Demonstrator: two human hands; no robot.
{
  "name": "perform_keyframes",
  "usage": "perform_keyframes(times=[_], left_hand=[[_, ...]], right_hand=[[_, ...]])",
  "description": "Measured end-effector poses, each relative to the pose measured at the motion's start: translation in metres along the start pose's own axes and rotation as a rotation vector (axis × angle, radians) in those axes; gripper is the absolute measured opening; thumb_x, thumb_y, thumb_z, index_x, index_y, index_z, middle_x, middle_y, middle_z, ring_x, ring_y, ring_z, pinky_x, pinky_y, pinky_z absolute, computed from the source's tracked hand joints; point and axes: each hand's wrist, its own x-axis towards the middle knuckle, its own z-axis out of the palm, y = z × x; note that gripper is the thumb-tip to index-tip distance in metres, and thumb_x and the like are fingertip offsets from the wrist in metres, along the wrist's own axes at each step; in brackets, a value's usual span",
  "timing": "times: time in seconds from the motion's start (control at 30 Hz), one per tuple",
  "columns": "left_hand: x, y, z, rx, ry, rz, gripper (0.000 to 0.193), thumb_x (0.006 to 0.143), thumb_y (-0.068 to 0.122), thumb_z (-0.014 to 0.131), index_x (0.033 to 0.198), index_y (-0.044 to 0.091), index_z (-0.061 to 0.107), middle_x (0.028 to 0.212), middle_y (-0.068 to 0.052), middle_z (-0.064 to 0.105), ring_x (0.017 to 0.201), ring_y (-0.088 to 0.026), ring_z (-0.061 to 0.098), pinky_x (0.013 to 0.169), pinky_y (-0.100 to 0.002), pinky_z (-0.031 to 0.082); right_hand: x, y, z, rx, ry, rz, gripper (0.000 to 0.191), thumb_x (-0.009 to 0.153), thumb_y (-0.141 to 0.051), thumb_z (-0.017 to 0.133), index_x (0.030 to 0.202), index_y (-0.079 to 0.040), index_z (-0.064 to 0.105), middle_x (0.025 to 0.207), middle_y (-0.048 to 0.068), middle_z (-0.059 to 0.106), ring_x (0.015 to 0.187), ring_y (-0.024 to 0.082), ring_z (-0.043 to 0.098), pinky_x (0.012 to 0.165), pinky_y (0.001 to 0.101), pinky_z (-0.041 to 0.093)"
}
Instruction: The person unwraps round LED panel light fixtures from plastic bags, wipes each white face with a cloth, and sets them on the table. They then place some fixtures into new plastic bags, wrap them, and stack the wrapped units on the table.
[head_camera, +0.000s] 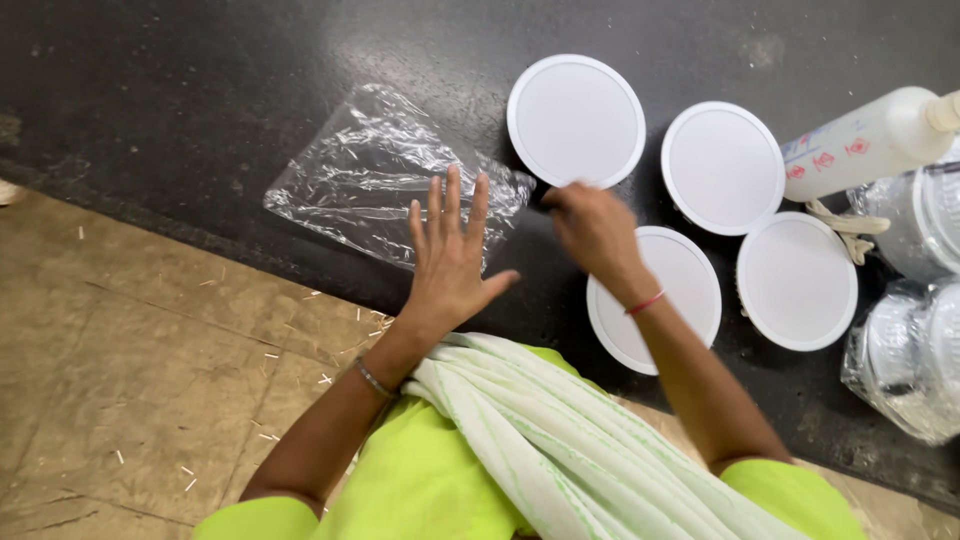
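Observation:
My left hand (450, 255) lies flat with fingers spread on the near edge of a crumpled clear plastic bag (375, 170) spread on a dark counter (200, 90). My right hand (590, 225) has its fingers pinched together just right of the bag's corner, above a round white disc (680, 290). Whether those fingers grip the bag's edge cannot be told. Three more round white discs lie nearby: one at the back (575, 120), one to its right (722, 167) and one nearer the right (797, 280).
A white plastic bottle (865, 140) with red marks lies on its side at the right. Clear-wrapped shiny round items (905, 360) are stacked at the far right edge. A tan tiled floor (130, 380) with small splinters lies below the counter's edge. A white cloth (540, 430) drapes my lap.

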Motion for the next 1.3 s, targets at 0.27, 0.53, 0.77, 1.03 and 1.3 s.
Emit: perform_keyframes(times=[0.27, 0.53, 0.77, 1.03, 1.3], left_hand=[[0.004, 0.002, 0.041, 0.226, 0.067, 0.013, 0.097, 0.085, 0.019, 0.072, 0.162, 0.002, 0.016, 0.168, -0.028, 0.01, 0.157, -0.044, 0.008, 0.126, -0.064, 0.007], [0.041, -0.028, 0.048, 0.063, 0.298, 0.034, 0.045, 0.11, 0.015, 0.049, 0.148, -0.008, 0.047, 0.158, -0.024, 0.045, 0.153, -0.038, 0.033, 0.127, -0.051, 0.025], [0.078, -0.035, 0.025, -0.029, 0.252, -0.117, 0.047, 0.11, 0.023, 0.045, 0.144, -0.01, 0.048, 0.151, -0.029, 0.048, 0.147, -0.04, 0.039, 0.124, -0.05, 0.029], [0.06, -0.009, 0.027, 0.03, 0.148, -0.051, 0.051, 0.109, 0.022, 0.039, 0.149, -0.01, 0.042, 0.156, -0.027, 0.042, 0.15, -0.038, 0.035, 0.125, -0.046, 0.026], [0.04, 0.013, 0.03, -0.049, 0.176, 0.006, 0.05, 0.107, 0.02, 0.044, 0.146, -0.012, 0.045, 0.155, -0.029, 0.043, 0.15, -0.038, 0.035, 0.125, -0.047, 0.024]], right_hand=[[0.026, 0.04, -0.02, -0.283, 0.274, -0.484, 0.055, 0.078, -0.007, 0.076, 0.131, -0.003, 0.064, 0.134, 0.012, 0.067, 0.122, 0.027, 0.066, 0.095, 0.0373, 0.058], [0.054, 0.094, -0.093, 0.567, 0.434, -0.186, 0.016, 0.109, -0.007, 0.066, 0.122, -0.001, 0.073, 0.102, 0.003, 0.073, 0.088, 0.01, 0.07, 0.074, 0.0252, 0.057], [-0.007, 0.103, -0.05, 1.379, 0.171, 0.337, 0.019, 0.108, -0.01, 0.068, 0.121, 0.001, 0.076, 0.09, -0.003, 0.066, 0.068, 0.002, 0.052, 0.055, 0.0166, 0.038], [-0.037, 0.04, 0.007, 1.593, 0.16, 0.386, 0.028, 0.105, -0.015, 0.057, 0.128, 0.0, 0.063, 0.104, 0.003, 0.074, 0.085, 0.011, 0.071, 0.074, 0.0281, 0.059], [-0.036, 0.005, 0.014, 1.568, 0.069, 0.37, 0.03, 0.103, -0.015, 0.056, 0.128, 0.0, 0.063, 0.104, 0.005, 0.075, 0.085, 0.011, 0.072, 0.072, 0.028, 0.059]])
